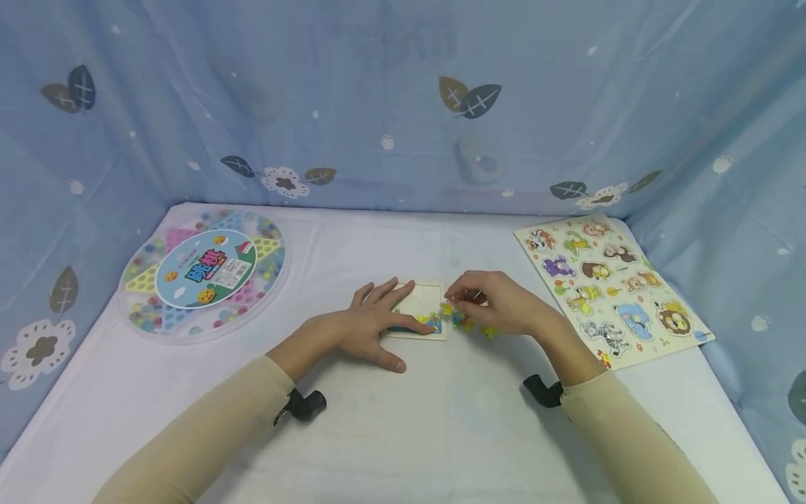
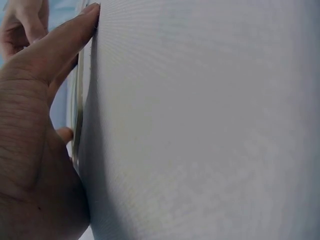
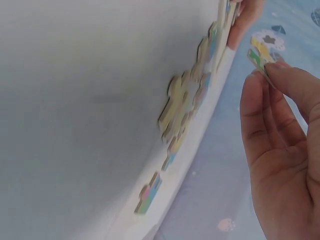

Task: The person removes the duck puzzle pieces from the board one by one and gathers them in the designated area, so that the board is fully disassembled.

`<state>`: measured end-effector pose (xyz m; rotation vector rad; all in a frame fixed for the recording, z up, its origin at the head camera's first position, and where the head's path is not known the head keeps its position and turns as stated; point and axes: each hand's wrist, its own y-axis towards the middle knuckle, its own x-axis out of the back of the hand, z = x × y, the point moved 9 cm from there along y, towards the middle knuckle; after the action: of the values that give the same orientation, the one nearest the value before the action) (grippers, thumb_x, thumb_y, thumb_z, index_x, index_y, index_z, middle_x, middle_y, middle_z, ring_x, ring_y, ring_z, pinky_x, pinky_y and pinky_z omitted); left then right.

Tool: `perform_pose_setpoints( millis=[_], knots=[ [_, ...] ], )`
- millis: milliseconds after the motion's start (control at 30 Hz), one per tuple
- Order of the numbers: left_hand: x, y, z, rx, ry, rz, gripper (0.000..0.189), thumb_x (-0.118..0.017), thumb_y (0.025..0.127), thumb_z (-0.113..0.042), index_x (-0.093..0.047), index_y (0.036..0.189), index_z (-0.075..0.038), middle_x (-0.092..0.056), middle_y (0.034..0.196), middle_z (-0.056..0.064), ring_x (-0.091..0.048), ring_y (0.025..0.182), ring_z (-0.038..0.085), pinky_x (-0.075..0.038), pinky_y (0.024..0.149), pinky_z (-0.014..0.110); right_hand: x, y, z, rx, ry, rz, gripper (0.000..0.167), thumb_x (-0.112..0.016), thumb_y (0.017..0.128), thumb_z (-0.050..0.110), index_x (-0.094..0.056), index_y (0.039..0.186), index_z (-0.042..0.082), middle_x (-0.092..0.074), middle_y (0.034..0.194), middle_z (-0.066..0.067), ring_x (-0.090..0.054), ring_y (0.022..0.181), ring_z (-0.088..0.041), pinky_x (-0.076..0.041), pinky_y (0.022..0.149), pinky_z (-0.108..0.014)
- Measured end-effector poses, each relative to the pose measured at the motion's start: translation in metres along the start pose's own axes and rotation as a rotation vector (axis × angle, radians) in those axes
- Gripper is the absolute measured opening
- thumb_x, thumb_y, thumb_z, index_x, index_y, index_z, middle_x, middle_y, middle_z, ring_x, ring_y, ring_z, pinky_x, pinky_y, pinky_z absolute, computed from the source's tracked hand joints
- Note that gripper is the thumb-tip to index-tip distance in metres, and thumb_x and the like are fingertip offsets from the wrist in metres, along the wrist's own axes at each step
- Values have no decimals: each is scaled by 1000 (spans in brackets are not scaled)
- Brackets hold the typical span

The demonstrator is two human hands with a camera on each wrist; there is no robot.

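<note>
My left hand [image 1: 371,325] rests with spread fingers on a small, pale-framed puzzle board [image 1: 420,297]. A few colourful pieces [image 1: 434,323] lie in the board's lower right corner. Just right of the board, my right hand [image 1: 494,301] pinches a yellow and green jigsaw piece [image 3: 259,55] between thumb and fingertips, raised off the table in the right wrist view. Several loose jigsaw pieces [image 3: 174,105] lie on the cloth under that hand, partly hidden by it in the head view. The left wrist view shows the thumb [image 2: 70,37] beside the board's edge.
A round, clear game box [image 1: 204,273] with coloured beads lies at the back left. An animal puzzle board [image 1: 613,290] lies at the right. White cloth [image 1: 403,427] covers the table, and blue patterned curtains [image 1: 378,105] stand around the back and sides.
</note>
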<state>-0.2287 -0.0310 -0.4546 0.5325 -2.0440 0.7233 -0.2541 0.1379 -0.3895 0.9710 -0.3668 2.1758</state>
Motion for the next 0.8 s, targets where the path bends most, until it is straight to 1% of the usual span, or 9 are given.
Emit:
perform_pose_setpoints(
  millis=[233,467,633,800],
  knots=[
    [1,0,0,0,-6,-9,68,-69,83,-74,-43,145,-64,11,173,0,17,158,31,5,120,66,11,-13,-5,-7,-4,-33,19,-68,98,4,-73,114,10,-72,106,2,-66,89,-12,-58,80,-31],
    [0,3,-1,-5,9,-9,69,-69,82,-75,-41,144,-67,12,173,-2,18,158,29,5,120,65,22,-30,-9,-16,-34,-63,19,-68,98,3,-73,114,10,-71,105,4,-67,88,-12,-58,77,-30],
    [-2,3,-2,-11,5,-4,69,-68,83,-74,-41,145,-65,13,173,-2,18,158,29,5,120,66,30,-40,-10,-15,-57,-75,20,-68,97,0,-73,113,11,-71,106,3,-67,88,-12,-58,77,-30],
    [-2,1,1,3,14,-8,69,-68,83,-74,-41,146,-65,12,173,-1,18,158,30,5,120,66,35,-46,-14,-41,-60,-87,21,-67,97,-1,-73,114,10,-71,108,3,-68,89,-13,-57,78,-30]
  ],
)
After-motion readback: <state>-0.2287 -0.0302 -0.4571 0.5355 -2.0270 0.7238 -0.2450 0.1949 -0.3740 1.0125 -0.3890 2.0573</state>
